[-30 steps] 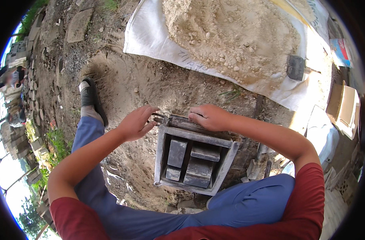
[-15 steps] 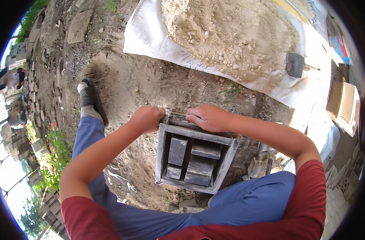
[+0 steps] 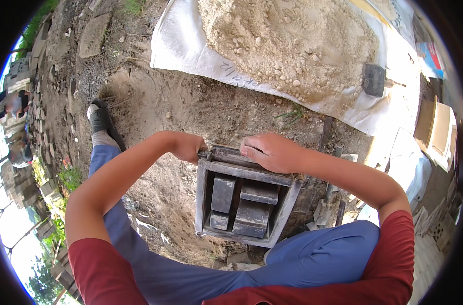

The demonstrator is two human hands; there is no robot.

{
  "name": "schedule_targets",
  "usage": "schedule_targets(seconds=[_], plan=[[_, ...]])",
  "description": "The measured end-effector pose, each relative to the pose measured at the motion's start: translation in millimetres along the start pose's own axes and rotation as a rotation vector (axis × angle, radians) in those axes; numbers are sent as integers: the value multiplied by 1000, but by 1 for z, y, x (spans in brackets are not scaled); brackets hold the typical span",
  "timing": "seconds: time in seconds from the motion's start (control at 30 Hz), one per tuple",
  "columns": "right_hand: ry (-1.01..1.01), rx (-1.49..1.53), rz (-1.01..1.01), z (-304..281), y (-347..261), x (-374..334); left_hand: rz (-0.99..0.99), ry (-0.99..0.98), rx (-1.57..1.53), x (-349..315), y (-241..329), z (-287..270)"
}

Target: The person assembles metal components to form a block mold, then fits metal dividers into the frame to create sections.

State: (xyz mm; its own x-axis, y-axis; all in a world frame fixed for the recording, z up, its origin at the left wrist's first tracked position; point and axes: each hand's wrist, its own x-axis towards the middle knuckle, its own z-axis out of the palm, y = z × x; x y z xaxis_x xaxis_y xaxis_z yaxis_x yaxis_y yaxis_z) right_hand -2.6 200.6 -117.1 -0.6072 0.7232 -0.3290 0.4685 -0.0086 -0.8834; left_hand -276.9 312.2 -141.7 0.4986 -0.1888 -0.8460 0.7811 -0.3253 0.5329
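Left hand point(image 3: 186, 148) is curling into a fist round a dark metal bar point(image 3: 205, 153) at the far left corner of the box, hiding most of it. Right hand point(image 3: 274, 152) is bending its fingers over a dark flat board point(image 3: 231, 153) along the far edge; can't tell if pinching. Pale grey rectangular open-framed box point(image 3: 249, 173) is standing on brown dirt ground point(image 3: 150, 96), holding several dark rectangular blocks point(image 3: 222, 194), lower parts shadowed. White sheet point(image 3: 175, 46) is carrying beige sand point(image 3: 292, 40), top cut off. One second ago left fingers were looser, bar showing.
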Motion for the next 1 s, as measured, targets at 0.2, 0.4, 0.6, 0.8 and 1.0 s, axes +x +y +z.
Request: schedule_targets(seconds=[0.2,0.4,0.6,0.8,1.0], plan=[[81,-241,-6,25,-19,-39,87,833,370,-12,17,68],[81,-371,0,26,-32,-39,64,1083,520,3,-2,72],[55,-400,-20,29,-29,-39,1,638,530,3,4,41],[41,-428,-52,27,-28,-39,-13,460,450,-3,14,26],[33,-446,-74,27,-26,-37,26,206,328,1,13,8]])
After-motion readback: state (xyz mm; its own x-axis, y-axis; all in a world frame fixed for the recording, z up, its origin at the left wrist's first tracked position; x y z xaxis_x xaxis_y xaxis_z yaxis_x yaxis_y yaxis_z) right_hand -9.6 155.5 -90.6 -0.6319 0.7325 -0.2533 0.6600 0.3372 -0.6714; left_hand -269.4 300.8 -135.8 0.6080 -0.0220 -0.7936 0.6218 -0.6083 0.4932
